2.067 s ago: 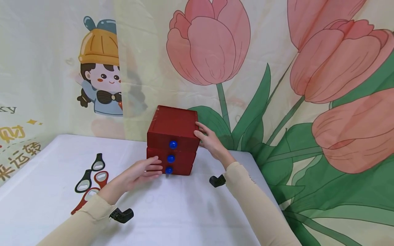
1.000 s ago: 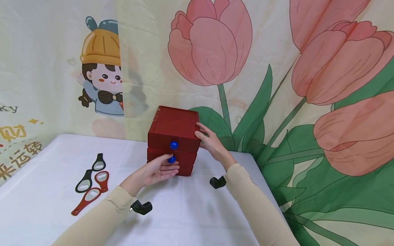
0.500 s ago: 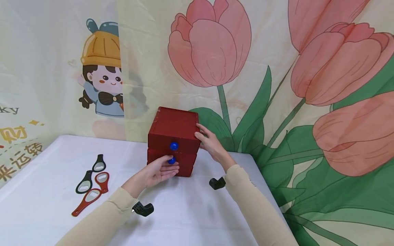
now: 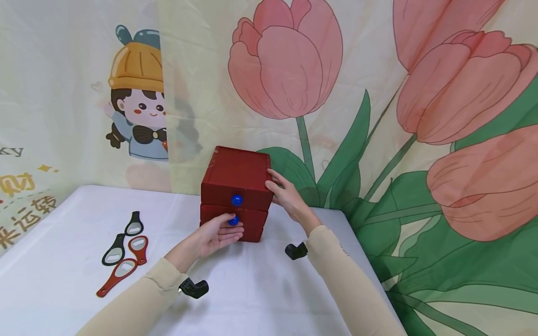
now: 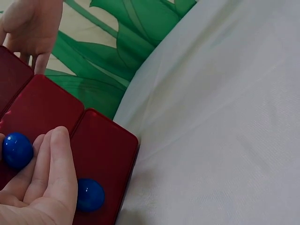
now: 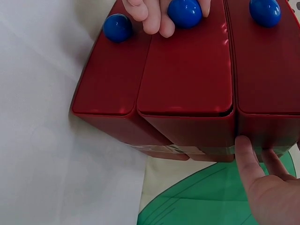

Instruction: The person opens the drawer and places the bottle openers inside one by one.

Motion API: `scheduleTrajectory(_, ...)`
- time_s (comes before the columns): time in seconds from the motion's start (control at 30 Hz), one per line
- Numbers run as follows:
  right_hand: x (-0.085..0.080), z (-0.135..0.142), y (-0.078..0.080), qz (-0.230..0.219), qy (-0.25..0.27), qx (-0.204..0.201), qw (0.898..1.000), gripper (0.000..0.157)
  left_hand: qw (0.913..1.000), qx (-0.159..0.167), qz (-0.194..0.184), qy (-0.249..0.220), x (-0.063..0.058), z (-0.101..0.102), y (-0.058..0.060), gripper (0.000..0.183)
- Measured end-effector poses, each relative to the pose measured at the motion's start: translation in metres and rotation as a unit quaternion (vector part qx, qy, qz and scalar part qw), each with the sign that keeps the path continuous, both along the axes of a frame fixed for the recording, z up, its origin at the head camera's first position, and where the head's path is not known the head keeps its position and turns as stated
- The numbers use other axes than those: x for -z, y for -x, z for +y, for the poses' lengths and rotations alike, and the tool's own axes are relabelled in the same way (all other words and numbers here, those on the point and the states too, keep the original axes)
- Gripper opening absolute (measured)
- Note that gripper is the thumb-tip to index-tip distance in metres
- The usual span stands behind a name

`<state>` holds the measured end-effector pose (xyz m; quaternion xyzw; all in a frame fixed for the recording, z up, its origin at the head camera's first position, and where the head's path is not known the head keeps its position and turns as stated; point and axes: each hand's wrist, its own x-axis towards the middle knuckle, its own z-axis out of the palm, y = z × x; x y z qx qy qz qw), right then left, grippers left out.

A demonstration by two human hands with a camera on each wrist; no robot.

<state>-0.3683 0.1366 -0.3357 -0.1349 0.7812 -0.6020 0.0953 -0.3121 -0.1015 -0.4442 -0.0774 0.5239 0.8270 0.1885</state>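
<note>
A dark red chest of drawers [image 4: 237, 168] with three stacked drawers stands near the back of the table, each front bearing a round blue knob. My left hand [image 4: 216, 237] pinches the middle knob [image 6: 184, 13] between thumb and fingers, which hide the bottom knob in the head view. The left wrist view shows that bottom knob [image 5: 90, 195] beside the fingers. A thin dark gap runs along an edge of the middle drawer [image 6: 187, 70] in the right wrist view. My right hand [image 4: 290, 196] rests its fairly straight fingers against the chest's upper right side.
Several bottle openers lie together on the left of the white-covered table [image 4: 252, 298]: a black one [image 4: 134, 224], another black one [image 4: 114, 252], a red one [image 4: 138, 248] and a longer red one [image 4: 117, 277]. A printed curtain [image 4: 290, 70] hangs close behind the chest.
My left hand has moved right from the chest's left front edge to the middle knob and taken hold of it. The right hand has stayed on the chest's side.
</note>
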Motion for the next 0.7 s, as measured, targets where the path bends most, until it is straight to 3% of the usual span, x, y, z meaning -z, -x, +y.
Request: scheduleTrajectory(0.7,0.003,-0.001,0.001,0.003,-0.004,0.002,1.000,0.059,0.9998,0.016,0.006,0.010,0.001,-0.002,-0.014,0.054)
